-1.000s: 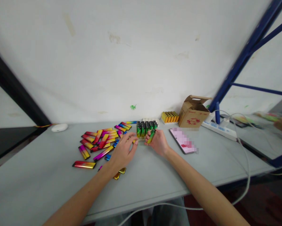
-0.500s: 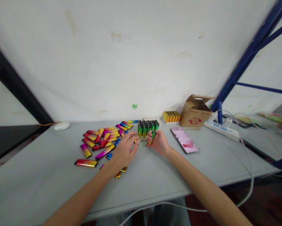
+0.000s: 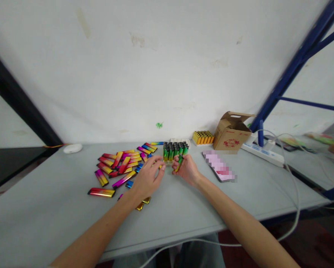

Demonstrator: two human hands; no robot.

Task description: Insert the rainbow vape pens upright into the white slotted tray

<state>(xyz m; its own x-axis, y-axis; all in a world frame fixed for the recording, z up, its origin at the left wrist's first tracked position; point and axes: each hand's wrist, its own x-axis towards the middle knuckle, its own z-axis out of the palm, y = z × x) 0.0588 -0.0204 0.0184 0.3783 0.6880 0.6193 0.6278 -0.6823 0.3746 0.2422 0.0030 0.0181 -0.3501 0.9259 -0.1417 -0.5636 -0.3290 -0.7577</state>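
My right hand is closed around a green-and-yellow lighter, held tilted just in front of the rack. My left hand hovers over the right side of the loose pile, fingers curled; a yellow end of what looks like a lighter shows at its fingertips, the rest hidden. Between and beyond both hands, several green-and-yellow lighters stand upright in rows, black tops up, in a clear holder mostly hidden. To the left lie many loose lighters in red, purple, blue and yellow, partly covered by my left hand and forearm.
Behind the rack lies a white tray. Yellow lighter-like cylinders stand in a block by an open cardboard box. A phone, a power strip, a white case and a white cable are also around.
My right hand has shifted very slightly left with the green-and-yellow lighter. The left hand stays almost in place.
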